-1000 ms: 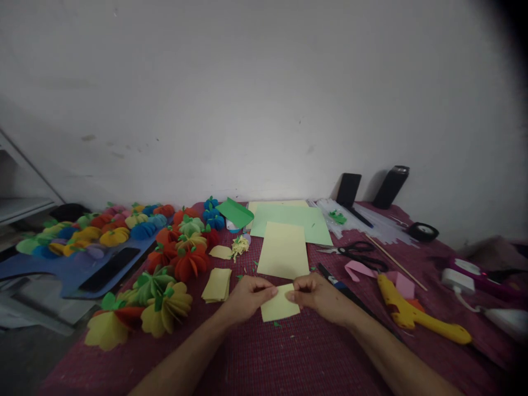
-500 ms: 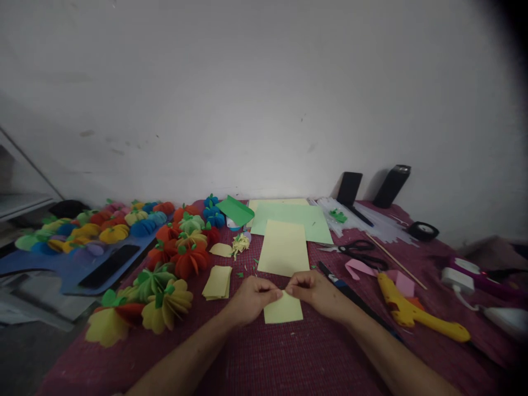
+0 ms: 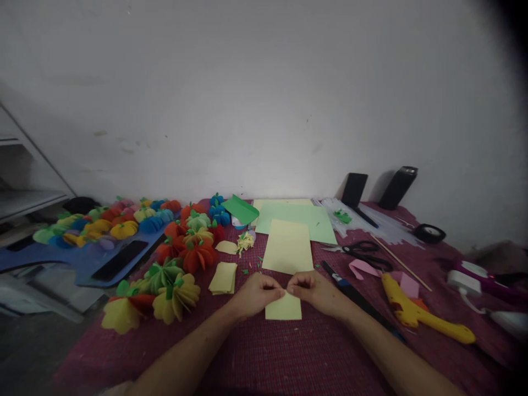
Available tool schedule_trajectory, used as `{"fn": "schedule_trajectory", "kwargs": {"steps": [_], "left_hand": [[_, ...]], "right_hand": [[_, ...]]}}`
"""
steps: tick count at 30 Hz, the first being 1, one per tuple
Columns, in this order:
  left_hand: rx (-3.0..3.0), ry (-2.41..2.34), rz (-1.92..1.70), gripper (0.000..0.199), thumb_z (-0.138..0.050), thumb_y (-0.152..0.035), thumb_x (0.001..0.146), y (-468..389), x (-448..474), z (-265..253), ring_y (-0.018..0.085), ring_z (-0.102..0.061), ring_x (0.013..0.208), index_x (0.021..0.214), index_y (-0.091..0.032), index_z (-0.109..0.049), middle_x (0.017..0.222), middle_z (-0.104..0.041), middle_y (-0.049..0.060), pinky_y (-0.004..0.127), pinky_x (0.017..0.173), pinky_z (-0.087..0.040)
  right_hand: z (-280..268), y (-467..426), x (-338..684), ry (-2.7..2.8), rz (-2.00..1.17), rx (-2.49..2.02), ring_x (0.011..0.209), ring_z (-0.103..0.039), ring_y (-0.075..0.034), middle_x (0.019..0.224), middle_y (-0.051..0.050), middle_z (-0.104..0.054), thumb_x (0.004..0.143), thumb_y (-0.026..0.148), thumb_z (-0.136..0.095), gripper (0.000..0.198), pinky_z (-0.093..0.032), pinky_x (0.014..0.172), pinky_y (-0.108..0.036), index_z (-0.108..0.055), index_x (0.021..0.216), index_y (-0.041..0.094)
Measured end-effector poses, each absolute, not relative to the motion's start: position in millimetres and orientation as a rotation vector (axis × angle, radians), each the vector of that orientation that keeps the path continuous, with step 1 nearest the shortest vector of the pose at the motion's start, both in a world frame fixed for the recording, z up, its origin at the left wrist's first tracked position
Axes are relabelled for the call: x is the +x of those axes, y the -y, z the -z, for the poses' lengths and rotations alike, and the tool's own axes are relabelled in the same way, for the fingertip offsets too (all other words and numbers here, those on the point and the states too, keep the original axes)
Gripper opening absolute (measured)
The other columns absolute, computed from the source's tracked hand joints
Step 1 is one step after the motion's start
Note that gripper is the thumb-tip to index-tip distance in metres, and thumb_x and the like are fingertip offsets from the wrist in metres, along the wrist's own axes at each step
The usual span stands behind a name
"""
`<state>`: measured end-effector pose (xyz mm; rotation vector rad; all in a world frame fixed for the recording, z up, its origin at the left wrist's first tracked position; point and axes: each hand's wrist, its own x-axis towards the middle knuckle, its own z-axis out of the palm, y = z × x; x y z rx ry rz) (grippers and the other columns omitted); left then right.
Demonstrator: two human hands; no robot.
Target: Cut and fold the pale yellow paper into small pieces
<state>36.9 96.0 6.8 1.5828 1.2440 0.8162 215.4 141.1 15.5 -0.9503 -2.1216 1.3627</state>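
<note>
Between my two hands is a small piece of pale yellow paper (image 3: 283, 309), pinched along its far edge. My left hand (image 3: 259, 294) grips it with thumb and fingers on the left, and my right hand (image 3: 312, 291) does the same from the right, the fingertips almost meeting. Just beyond lies a larger pale yellow sheet (image 3: 287, 247), partly over a light green sheet (image 3: 297, 217). To the left of my left hand rests a small stack of yellow paper pieces (image 3: 223, 278). The fingers hide the paper's upper edge.
Several folded paper pumpkins (image 3: 198, 254) crowd the left side, some on a blue board (image 3: 82, 264). On the right lie black-handled scissors (image 3: 358, 249), a box cutter (image 3: 342, 283), a yellow glue gun (image 3: 416, 313), a wooden stick (image 3: 400, 261) and black tape (image 3: 429, 233). A black bottle (image 3: 398, 188) stands behind.
The view has shifted slightly, so things appear a little further right. My hands keep their pinch on the small yellow paper, fingertips slightly closer together.
</note>
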Motion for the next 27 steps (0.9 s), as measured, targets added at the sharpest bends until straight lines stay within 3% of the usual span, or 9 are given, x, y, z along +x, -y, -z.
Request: {"fn": "schedule_trajectory", "kwargs": {"steps": [10,16,27], "left_hand": [[1.566,-1.253,-0.775,0.034,-0.056,-0.042,0.065,-107.5,25.6,-4.0,0.009,-0.042,0.05,0.067,-0.009,-0.064,0.056,-0.056,0.0,0.019,0.047,-0.031],[1.588,-1.174,-0.696,0.032,-0.06,-0.042,0.061,-117.2,19.5,-11.5,0.006,-0.039,0.046,0.064,-0.01,-0.063,0.05,-0.05,-0.003,0.018,0.044,-0.029],[1.635,-1.13,-0.599,0.029,-0.058,-0.04,0.065,-115.8,18.2,-1.8,0.005,-0.037,0.041,0.067,-0.011,-0.063,0.047,-0.046,-0.004,0.018,0.041,-0.028]], "right_hand": [[-3.6,-149.4,222.7,2.071,-1.623,-0.929,0.046,-0.039,-0.007,0.053,0.002,-0.049,0.069,0.038,-0.054,0.027,-0.03,0.046,-0.02,-0.058,0.068,0.012],[-1.3,-149.7,222.5,2.115,-1.645,-0.968,0.043,-0.039,-0.006,0.053,0.002,-0.05,0.07,0.038,-0.053,0.026,-0.029,0.043,-0.019,-0.058,0.069,0.012],[4.5,-138.8,212.7,2.332,-1.237,-0.814,0.052,-0.039,-0.008,0.057,0.002,-0.048,0.076,0.035,-0.046,0.026,-0.03,0.047,-0.019,-0.056,0.065,0.014]]}}
